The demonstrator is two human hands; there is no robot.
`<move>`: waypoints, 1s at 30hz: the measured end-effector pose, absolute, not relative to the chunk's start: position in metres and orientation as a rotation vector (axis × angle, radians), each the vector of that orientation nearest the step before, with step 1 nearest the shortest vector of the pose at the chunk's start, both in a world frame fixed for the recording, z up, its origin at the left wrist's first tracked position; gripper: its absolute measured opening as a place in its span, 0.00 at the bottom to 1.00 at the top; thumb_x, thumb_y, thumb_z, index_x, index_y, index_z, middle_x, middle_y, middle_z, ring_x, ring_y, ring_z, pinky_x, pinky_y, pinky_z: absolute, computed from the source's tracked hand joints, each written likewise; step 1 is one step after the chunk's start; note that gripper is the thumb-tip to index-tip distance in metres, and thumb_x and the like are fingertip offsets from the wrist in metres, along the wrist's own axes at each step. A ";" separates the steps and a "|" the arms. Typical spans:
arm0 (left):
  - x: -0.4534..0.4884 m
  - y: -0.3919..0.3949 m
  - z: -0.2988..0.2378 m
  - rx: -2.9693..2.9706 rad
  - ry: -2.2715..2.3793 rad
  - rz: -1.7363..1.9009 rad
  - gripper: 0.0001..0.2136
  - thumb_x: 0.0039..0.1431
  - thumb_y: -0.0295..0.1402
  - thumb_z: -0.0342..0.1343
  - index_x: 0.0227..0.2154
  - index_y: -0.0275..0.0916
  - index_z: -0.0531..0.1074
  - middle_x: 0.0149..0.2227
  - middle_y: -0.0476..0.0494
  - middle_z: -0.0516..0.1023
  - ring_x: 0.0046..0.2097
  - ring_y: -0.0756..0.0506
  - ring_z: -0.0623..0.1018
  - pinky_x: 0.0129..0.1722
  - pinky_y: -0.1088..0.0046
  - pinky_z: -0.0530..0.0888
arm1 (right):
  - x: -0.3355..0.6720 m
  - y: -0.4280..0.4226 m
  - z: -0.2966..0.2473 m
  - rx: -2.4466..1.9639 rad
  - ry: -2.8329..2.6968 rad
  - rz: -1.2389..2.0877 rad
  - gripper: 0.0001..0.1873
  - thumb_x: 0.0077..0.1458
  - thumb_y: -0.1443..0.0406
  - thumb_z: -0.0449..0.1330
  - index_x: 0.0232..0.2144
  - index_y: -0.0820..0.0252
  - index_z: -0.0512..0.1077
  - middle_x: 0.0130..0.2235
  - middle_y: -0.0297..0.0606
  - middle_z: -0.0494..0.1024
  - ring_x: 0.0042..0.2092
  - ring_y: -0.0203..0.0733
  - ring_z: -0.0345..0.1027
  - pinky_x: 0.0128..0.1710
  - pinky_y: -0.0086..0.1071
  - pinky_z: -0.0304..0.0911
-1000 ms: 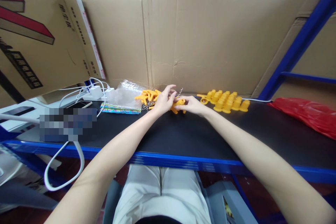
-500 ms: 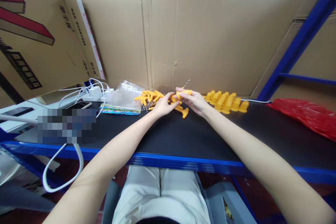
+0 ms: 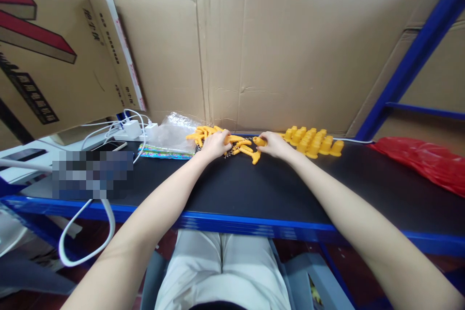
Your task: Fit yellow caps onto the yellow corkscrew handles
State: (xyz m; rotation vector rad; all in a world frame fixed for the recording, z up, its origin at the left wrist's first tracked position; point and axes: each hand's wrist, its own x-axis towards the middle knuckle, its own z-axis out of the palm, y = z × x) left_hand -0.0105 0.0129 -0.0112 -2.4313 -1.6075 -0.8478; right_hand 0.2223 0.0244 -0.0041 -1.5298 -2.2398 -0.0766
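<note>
Stage: looks partway through, judging from the mix of ordered and loose parts on the dark surface [image 3: 261, 189].
Yellow cups [image 3: 314, 143]: stand in close, slanting rows to the right, beyond the right hand [image 3: 274, 144]; apparently the portion put in order.
Yellow handles [image 3: 204, 131]: lie jumbled in a heap around the left hand [image 3: 216, 144], with metal spirals [image 3: 227, 154] beside them; apparently the portion left to deal with, exact number impossible to count from here.
Gap between hands: holds a few more yellow handles, lying flat and partly crossing; includes a wide-ended handle [image 3: 255, 158] at the near side, apart from the fingers of the right hand.
Right hand: pinches a small yellow piece [image 3: 259, 141] between thumb and fingers, just above or at the surface, cannot tell which; far end hidden in the grip.
Yellow piece: sits at the fingertips of the right hand, to the right of the loose handles and to the left of the rows of cups.
Left hand: reaches palm down over the near part of the heap, fingers curled and touching yellow; cannot tell whether gripping or merely resting.
Far left: clear plastic bag [image 3: 176, 128] over a colourful packet [image 3: 167, 153], near a phone [image 3: 119, 146] and white plugs [image 3: 132, 129].
Far right: crumpled red plastic [image 3: 417, 160], well apart from the cups.
Behind: tall cardboard sheet [image 3: 283, 58].
</note>
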 end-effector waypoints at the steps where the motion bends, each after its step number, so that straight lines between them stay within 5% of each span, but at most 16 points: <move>1: -0.011 0.013 -0.011 -2.442 -1.608 -0.817 0.15 0.51 0.30 0.53 0.43 0.39 0.69 0.37 0.39 0.76 0.41 0.38 0.76 0.40 0.63 0.69 | 0.224 0.025 -0.004 -1.567 -2.247 -0.104 0.11 0.45 0.65 0.62 0.34 0.62 0.71 0.37 0.42 0.75 0.39 0.43 0.68 0.38 0.31 0.60; 14: -0.011 0.016 -0.014 -2.431 -1.590 -0.819 0.16 0.51 0.33 0.53 0.44 0.39 0.70 0.34 0.41 0.77 0.39 0.40 0.76 0.38 0.66 0.70 | 0.232 0.027 -0.005 -1.693 -2.235 -0.236 0.11 0.50 0.67 0.57 0.38 0.63 0.71 0.40 0.47 0.76 0.41 0.47 0.70 0.38 0.32 0.60; 22: -0.008 0.012 -0.011 -2.491 -1.492 -0.836 0.16 0.52 0.35 0.53 0.44 0.39 0.70 0.32 0.43 0.77 0.36 0.42 0.76 0.36 0.70 0.68 | 0.226 0.030 -0.010 -1.096 -2.343 -0.130 0.16 0.51 0.67 0.58 0.44 0.62 0.73 0.42 0.43 0.74 0.43 0.43 0.68 0.46 0.35 0.62; 30: -0.009 0.013 -0.012 -2.511 -1.471 -0.918 0.15 0.53 0.38 0.53 0.42 0.39 0.72 0.27 0.45 0.75 0.32 0.44 0.75 0.32 0.73 0.66 | 0.226 0.026 -0.010 -1.007 -2.348 -0.063 0.20 0.55 0.65 0.56 0.51 0.57 0.70 0.42 0.43 0.69 0.41 0.42 0.67 0.44 0.37 0.63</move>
